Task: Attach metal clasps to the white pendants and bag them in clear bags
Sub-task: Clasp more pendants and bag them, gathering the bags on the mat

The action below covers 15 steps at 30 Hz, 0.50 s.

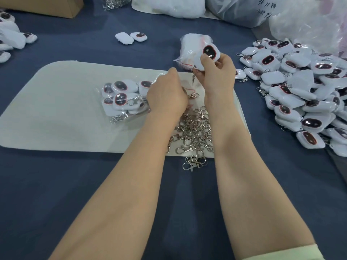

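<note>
My right hand (217, 70) holds up a white pendant (209, 53) with a dark oval face, above the far edge of the white mat (56, 109). A small metal piece (193, 79) dangles below the pendant. My left hand (167, 92) is curled over the mat beside a clasp (193, 95); what its fingers pinch is hidden. A heap of loose metal clasps (195, 132) lies between my forearms. Several bagged pendants (124, 100) lie left of my left hand. A stack of clear bags (189, 51) sits behind the held pendant.
A big pile of loose white pendants (304, 91) fills the right side. Two pendants (131, 37) lie at the back centre, more bagged ones (11, 40) at the far left. Plastic sacks (244, 10) and a cardboard box (47, 6) line the back. A dark blue cloth (75, 184) covers the table.
</note>
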Tool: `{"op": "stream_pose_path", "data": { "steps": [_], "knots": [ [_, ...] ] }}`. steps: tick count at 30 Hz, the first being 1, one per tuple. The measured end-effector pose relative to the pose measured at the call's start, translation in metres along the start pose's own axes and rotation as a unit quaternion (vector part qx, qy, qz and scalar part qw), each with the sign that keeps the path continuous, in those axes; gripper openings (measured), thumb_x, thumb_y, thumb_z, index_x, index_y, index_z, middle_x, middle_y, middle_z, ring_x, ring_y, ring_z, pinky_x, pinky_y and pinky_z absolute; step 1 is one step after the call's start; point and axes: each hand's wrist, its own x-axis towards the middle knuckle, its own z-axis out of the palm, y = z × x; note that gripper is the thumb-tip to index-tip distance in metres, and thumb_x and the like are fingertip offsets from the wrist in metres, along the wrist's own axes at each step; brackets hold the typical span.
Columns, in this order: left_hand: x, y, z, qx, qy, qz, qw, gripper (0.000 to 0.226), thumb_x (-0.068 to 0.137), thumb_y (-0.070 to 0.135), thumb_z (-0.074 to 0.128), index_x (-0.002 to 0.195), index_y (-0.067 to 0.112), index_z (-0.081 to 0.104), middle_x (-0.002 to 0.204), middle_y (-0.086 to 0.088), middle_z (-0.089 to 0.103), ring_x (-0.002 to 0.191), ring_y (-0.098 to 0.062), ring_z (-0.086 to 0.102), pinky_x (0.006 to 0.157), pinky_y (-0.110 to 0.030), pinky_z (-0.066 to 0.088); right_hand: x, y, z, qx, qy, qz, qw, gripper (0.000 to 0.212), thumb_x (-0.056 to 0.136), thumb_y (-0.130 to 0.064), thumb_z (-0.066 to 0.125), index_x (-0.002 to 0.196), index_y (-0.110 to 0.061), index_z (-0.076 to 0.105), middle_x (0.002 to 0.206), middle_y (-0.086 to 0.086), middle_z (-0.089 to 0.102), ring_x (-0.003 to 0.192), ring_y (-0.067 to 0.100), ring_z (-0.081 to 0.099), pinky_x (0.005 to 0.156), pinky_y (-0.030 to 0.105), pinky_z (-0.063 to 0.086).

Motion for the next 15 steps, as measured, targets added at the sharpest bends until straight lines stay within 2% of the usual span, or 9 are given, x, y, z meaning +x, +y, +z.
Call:
{"op": "stream_pose_path", "data": {
  "steps": [4,5,7,9,10,13,15],
  "knots": [
    [-0.001,0.0,-0.003,-0.002,0.012,0.001,1.0,0.023,0.095,0.014,0.045,0.117,0.012,0.051,0.116,-0.011,0.061,0.107,-0.033,0.057,0.074,-0.036,0.038,-0.005,-0.003,0.008,0.081,-0.047,0.031,0.995,0.011,0.09,0.003,0.056,0.092,-0.008,0.052,0.094,0.012,0.054,0.079,0.022,0.06,0.081,0.037,0.059],
    [-0.002,0.0,-0.003,-0.003,0.019,0.003,1.0,0.023,0.094,0.013,0.044,0.116,0.011,0.051,0.115,-0.012,0.061,0.106,-0.034,0.056,0.072,-0.035,0.036,-0.008,-0.003,0.011,0.105,-0.065,0.042,0.991,0.011,0.091,0.004,0.055,0.094,-0.006,0.051,0.094,0.014,0.054,0.076,0.022,0.061,0.082,0.038,0.058],
    [-0.003,0.0,-0.003,-0.027,0.028,0.0,0.999,0.021,0.093,0.011,0.043,0.112,0.01,0.052,0.111,-0.013,0.061,0.102,-0.035,0.056,0.069,-0.034,0.035,-0.011,-0.001,0.015,0.107,-0.086,0.054,0.989,0.013,0.091,0.004,0.054,0.101,-0.004,0.05,0.095,0.014,0.054,0.071,0.019,0.062,0.074,0.033,0.058],
    [-0.002,-0.001,-0.005,-0.081,0.03,-0.018,0.996,0.022,0.091,0.01,0.044,0.111,0.01,0.053,0.109,-0.013,0.062,0.098,-0.033,0.058,0.07,-0.034,0.039,-0.011,0.002,0.016,0.051,-0.08,0.051,0.994,0.016,0.09,0.001,0.056,0.104,-0.004,0.05,0.095,0.011,0.054,0.07,0.014,0.062,0.069,0.027,0.056],
    [-0.001,-0.001,-0.006,-0.112,0.032,-0.028,0.993,0.024,0.09,0.009,0.046,0.112,0.011,0.054,0.109,-0.012,0.062,0.098,-0.031,0.059,0.072,-0.032,0.04,-0.01,0.004,0.016,0.006,-0.072,0.043,0.996,0.017,0.09,-0.001,0.057,0.104,-0.006,0.051,0.094,0.009,0.055,0.073,0.014,0.063,0.071,0.029,0.057],
    [0.001,-0.003,-0.01,-0.186,0.04,-0.054,0.98,0.025,0.087,0.009,0.053,0.112,0.013,0.055,0.106,-0.007,0.063,0.097,-0.026,0.059,0.072,-0.027,0.039,-0.01,0.008,0.015,-0.136,-0.066,0.016,0.988,0.021,0.087,-0.007,0.062,0.102,-0.014,0.049,0.098,0.008,0.062,0.095,0.026,0.065,0.089,0.046,0.054],
    [0.001,-0.003,-0.011,-0.215,0.046,-0.071,0.973,0.026,0.086,0.01,0.055,0.111,0.014,0.055,0.105,-0.006,0.064,0.096,-0.024,0.06,0.074,-0.027,0.042,-0.011,0.008,0.013,-0.174,-0.068,0.004,0.982,0.026,0.086,-0.01,0.064,0.096,-0.021,0.043,0.094,0.007,0.064,0.089,0.026,0.067,0.088,0.048,0.053]
  ]
}}
